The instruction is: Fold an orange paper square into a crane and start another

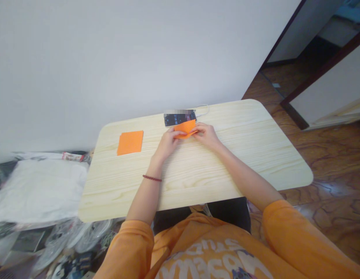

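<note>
Between my two hands is a sheet of orange paper [186,127], partly folded, its upper part tilted up over the front of the phone. My left hand [167,142] grips its left edge, fingers closed on it. On the right side, my right hand [207,135] pinches the paper's edge between thumb and fingers. Part of the paper is hidden behind the fingers. A stack of square orange paper [130,143] lies flat on the table to the left of my left hand.
A phone [180,117] showing a timer lies just beyond the paper, with a white cable [207,109] at its right. The light wood table [249,155] has rounded corners and stands against a white wall. White cloth and bagged items [43,190] lie at left below.
</note>
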{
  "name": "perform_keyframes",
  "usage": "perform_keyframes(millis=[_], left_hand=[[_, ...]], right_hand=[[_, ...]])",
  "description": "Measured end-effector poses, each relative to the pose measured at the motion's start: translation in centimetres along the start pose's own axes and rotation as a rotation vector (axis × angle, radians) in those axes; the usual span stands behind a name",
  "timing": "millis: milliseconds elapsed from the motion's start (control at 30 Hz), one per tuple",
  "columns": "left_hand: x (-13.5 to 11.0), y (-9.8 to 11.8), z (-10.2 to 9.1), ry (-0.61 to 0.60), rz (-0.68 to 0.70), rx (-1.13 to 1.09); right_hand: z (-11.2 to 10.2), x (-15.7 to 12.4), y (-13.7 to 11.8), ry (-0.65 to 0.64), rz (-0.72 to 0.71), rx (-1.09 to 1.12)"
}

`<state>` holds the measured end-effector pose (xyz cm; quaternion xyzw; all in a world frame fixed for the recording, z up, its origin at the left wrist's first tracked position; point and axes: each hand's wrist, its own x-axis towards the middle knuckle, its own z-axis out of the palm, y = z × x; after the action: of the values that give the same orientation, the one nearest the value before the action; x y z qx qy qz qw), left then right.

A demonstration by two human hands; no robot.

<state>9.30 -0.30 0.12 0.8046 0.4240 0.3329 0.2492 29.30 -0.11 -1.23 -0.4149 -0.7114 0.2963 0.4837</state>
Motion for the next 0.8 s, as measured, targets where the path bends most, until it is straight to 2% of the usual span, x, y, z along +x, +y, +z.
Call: perform_keyframes(millis=[333, 567, 800], left_hand=[[0.01, 0.17, -0.22, -0.025, -0.034, -0.031], [0.19, 0.13, 0.14, 0.061, -0.048, -0.074], [0.09, 0.14, -0.11, 0.087, -0.053, -0.054]], right_hand=[[0.02, 0.06, -0.19, -0.009, -0.040, -0.025], [-0.07, 0.07, -0.39, 0.017, -0.006, -0.010], [-0.06, 0.07, -0.40, 0.030, -0.022, 0.031]])
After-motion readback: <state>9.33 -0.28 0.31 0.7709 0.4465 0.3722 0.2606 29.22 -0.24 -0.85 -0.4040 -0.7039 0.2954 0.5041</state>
